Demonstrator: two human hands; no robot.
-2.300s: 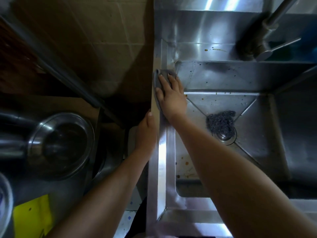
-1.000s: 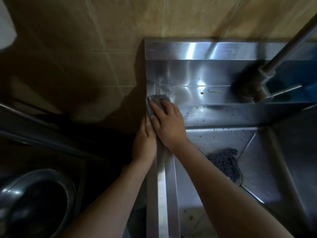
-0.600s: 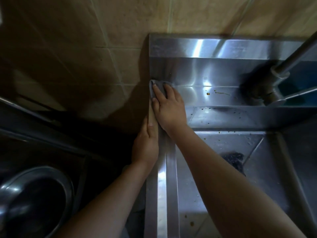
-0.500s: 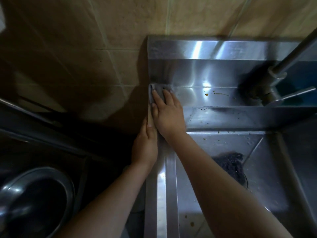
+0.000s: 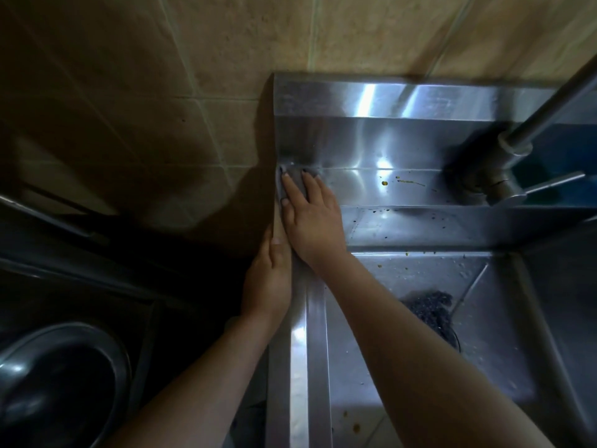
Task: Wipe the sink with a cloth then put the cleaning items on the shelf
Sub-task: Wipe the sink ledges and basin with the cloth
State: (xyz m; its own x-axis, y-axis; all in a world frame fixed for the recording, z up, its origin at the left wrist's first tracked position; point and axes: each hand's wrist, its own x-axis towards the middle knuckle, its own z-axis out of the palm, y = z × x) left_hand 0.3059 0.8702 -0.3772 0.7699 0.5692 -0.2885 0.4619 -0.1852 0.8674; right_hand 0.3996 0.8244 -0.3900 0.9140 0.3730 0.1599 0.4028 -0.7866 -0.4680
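A stainless steel sink [image 5: 315,350] fills the right half of the view, its left rim running toward me. A small grey cloth [image 5: 297,179] lies on the rim's far left corner, below the backsplash. My right hand [image 5: 311,218] presses flat on the cloth with straight fingers. My left hand [image 5: 269,279] rests on the outer edge of the left rim, just behind the right hand, thumb on top of the rim. A dark steel scourer [image 5: 431,310] lies in the basin over the drain. Brown spots dot the back ledge [image 5: 400,182].
A faucet [image 5: 504,176] with a lever handle rises at the right on the back ledge. Beige wall tiles [image 5: 193,92] stand behind and left of the sink. A round metal pot [image 5: 61,383] sits low at the left in shadow.
My right hand has slid the cloth along the left rim up into the far corner. My left hand followed forward along the rim's outer edge. The view tilted up toward the wall.
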